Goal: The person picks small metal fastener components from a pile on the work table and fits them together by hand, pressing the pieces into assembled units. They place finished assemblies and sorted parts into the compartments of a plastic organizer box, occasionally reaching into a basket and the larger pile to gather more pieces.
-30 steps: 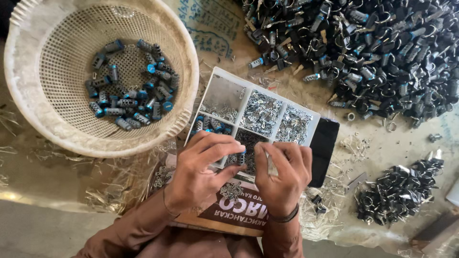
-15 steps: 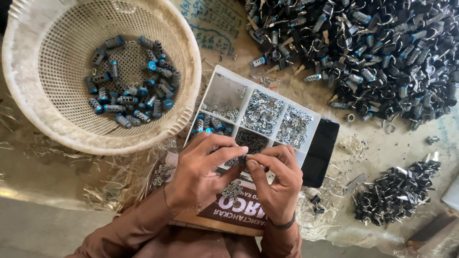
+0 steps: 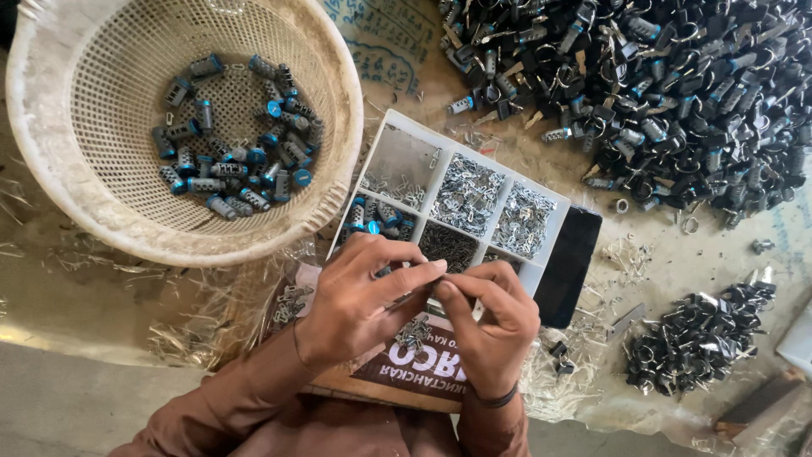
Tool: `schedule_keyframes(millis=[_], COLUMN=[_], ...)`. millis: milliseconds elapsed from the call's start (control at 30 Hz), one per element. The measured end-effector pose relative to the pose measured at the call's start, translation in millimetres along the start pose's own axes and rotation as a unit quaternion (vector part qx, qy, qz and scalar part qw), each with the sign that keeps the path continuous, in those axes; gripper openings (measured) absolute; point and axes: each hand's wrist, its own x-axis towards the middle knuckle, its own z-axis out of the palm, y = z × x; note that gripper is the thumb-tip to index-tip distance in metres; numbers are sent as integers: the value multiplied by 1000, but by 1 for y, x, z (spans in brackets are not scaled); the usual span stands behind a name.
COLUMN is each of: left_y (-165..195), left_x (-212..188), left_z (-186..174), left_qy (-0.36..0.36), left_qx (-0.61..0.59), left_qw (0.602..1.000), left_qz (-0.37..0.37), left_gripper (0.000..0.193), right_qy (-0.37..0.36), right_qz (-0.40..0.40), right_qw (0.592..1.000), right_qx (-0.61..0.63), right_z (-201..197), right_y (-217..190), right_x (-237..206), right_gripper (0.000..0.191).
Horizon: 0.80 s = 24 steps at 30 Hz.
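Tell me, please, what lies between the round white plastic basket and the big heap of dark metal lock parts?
Head view: the white compartmented tray of small metal pieces.

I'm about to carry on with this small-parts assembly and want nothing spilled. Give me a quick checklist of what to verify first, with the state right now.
1. Left hand and right hand meet fingertip to fingertip over the divided tray: ok.
2. What is pinched between them: cannot tell, too small and covered.
3. Tray compartments hold sorted metal bits and blue-capped cylinders: ok.
4. White mesh basket upright, cylinders lying inside it: ok.
5. Basket rim touches or overlaps the tray's left corner: not ok, a nudge may tip the tray.
6. Loose parts lying on the printed cardboard under the hands: not ok.
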Motion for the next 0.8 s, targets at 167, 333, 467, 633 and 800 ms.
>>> schedule_keyframes(millis=[167,333,467,633,800], left_y=[2,1,1,3,4], left_x=[0,0,0,1,3], left_z=[0,0,-1,-3,0], left_qy=[15,9,7,4,19], left_qx=[-18,-13,-6,-14,-25], left_qw=[999,1000,1000,999,997], left_qz=[-26,-21,-25,-38,-76], left_gripper=[49,49,49,46,42], right_qy=[-35,-21,-4,-15,6], right_qz=[-23,-32,-47,-21,-193], right_qw=[997,998,999,990,926], right_qx=[59,45,15,139,-325], right_z=[-5,-2,5,-1,5], right_y=[1,5,14,22,20], right_x=[-1,-4,-4,7,20], right_gripper=[8,8,10,15,17])
